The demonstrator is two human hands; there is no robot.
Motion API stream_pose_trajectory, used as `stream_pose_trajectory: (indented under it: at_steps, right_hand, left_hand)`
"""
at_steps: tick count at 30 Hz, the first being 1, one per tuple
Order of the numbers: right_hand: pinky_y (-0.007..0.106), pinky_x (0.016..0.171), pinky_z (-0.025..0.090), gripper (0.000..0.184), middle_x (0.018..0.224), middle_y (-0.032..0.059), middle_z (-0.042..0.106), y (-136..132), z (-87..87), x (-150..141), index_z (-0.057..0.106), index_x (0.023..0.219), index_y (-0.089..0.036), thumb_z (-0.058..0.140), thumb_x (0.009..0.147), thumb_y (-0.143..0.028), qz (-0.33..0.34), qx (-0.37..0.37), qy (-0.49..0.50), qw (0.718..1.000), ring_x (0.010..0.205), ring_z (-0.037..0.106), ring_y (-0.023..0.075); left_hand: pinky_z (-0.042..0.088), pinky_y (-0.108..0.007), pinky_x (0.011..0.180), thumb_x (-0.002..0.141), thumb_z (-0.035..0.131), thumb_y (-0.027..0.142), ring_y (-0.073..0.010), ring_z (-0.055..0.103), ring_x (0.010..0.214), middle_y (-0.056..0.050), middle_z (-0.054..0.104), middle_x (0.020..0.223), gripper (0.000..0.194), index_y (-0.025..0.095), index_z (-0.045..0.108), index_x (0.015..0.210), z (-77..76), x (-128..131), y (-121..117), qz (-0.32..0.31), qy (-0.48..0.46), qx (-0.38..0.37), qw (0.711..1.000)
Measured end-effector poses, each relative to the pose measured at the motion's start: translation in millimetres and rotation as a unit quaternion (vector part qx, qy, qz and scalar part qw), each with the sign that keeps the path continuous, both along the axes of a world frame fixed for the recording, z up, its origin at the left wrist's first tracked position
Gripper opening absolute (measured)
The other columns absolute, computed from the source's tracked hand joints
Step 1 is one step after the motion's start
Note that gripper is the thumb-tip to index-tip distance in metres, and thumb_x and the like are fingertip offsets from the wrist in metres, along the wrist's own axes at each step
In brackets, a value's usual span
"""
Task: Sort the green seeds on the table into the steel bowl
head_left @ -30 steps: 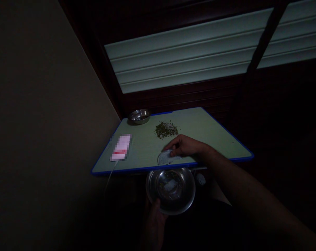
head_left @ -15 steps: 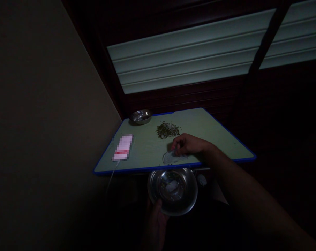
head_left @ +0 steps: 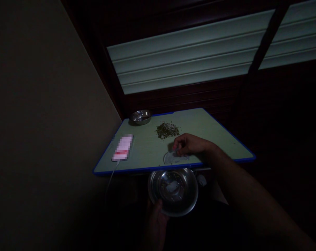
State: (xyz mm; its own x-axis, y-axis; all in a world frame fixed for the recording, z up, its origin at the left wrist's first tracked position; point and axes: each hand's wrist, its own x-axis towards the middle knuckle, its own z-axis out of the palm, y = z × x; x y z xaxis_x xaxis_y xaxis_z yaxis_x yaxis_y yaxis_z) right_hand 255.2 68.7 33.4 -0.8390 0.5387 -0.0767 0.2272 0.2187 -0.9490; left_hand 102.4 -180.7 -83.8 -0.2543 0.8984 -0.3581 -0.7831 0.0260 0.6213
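Below the front edge of the board, my left hand [head_left: 156, 218] grips the rim of a metal bowl [head_left: 190, 204], thumb over its near left side. The bowl is tilted toward me, with a pale blur inside that may be a reflection. My right hand [head_left: 188, 144] is closed in a pinch on a clear round disc [head_left: 170, 158], like a thin plastic lid, held near the board's front edge just above the bowl. Beyond it, a loose heap of small greenish-brown grains [head_left: 167, 130] lies on the board. A few specks sit by the disc.
The pale green board [head_left: 215, 134] has a blue rim. A second metal bowl [head_left: 141, 118] stands at its back left corner. A phone [head_left: 123, 147] lies on the left, its white cable [head_left: 111, 181] hanging over the front edge. Walls and dark panelling close in left and behind.
My right hand and the clear disc have shifted slightly to the right along the front edge. Fewer dark specks show at that edge now. My left hand and the bowl have hardly moved.
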Motion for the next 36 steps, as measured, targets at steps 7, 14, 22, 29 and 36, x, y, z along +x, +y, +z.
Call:
stream_pose_trajectory:
  at_steps: [7, 14, 22, 29, 36]
  right_hand:
    - [0.021, 0.045, 0.039, 0.031, 0.052, -0.0048, 0.061, 2.2, -2.2, 4.1, 0.065, 0.084, -0.013, 0.079, 0.060, -0.026, -0.016, -0.003, 0.002, 1.000, 0.043, 0.051, 0.0082]
    - [0.021, 0.046, 0.038, 0.028, 0.054, -0.0037, 0.062, 2.0, 1.2, 7.4, 0.066, 0.082, -0.012, 0.079, 0.059, -0.023, -0.041, 0.012, -0.013, 0.999, 0.045, 0.051, 0.0083]
    - [0.021, 0.047, 0.040, 0.028, 0.056, -0.0028, 0.064, 2.1, 2.7, 9.1, 0.066, 0.083, -0.012, 0.078, 0.061, -0.023, 0.002, 0.004, -0.020, 1.000, 0.047, 0.055, 0.0094]
    - [0.022, 0.047, 0.041, 0.029, 0.056, -0.0027, 0.065, 0.1, 2.9, 8.5, 0.065, 0.085, -0.012, 0.077, 0.061, -0.021, 0.000, -0.019, 0.000, 1.000, 0.046, 0.056, 0.0100]
    - [0.021, 0.044, 0.040, 0.028, 0.053, -0.0036, 0.063, -1.6, 3.1, 6.2, 0.064, 0.083, -0.013, 0.077, 0.060, -0.023, -0.011, -0.017, -0.005, 1.000, 0.043, 0.053, 0.0090]
  left_hand:
    - [0.038, -0.052, 0.110, 0.083, 0.067, 0.032, -0.0303, 0.047, 0.135, -0.001, 0.052, 0.149, 0.070, 0.045, 0.038, 0.145, -1.6, 1.6, 0.8, 0.008, 0.000, -0.008, 1.000]
    - [0.039, -0.051, 0.109, 0.083, 0.066, 0.030, -0.0305, 0.050, 0.133, -0.002, 0.054, 0.147, 0.070, 0.041, 0.039, 0.146, 2.0, 3.2, 0.9, 0.011, 0.001, -0.008, 1.000]
    - [0.037, -0.053, 0.110, 0.082, 0.067, 0.031, -0.0314, 0.048, 0.134, -0.002, 0.053, 0.149, 0.072, 0.042, 0.037, 0.147, -3.0, 2.1, 1.1, 0.009, -0.007, 0.000, 1.000]
    - [0.037, -0.052, 0.111, 0.083, 0.068, 0.033, -0.0306, 0.048, 0.134, -0.001, 0.050, 0.151, 0.074, 0.044, 0.035, 0.147, 1.4, 2.7, -0.2, 0.002, -0.003, 0.004, 1.000]
    - [0.038, -0.051, 0.110, 0.083, 0.067, 0.031, -0.0301, 0.048, 0.134, -0.001, 0.053, 0.149, 0.070, 0.043, 0.039, 0.146, 2.7, 4.3, 0.9, 0.012, -0.001, -0.004, 1.000]
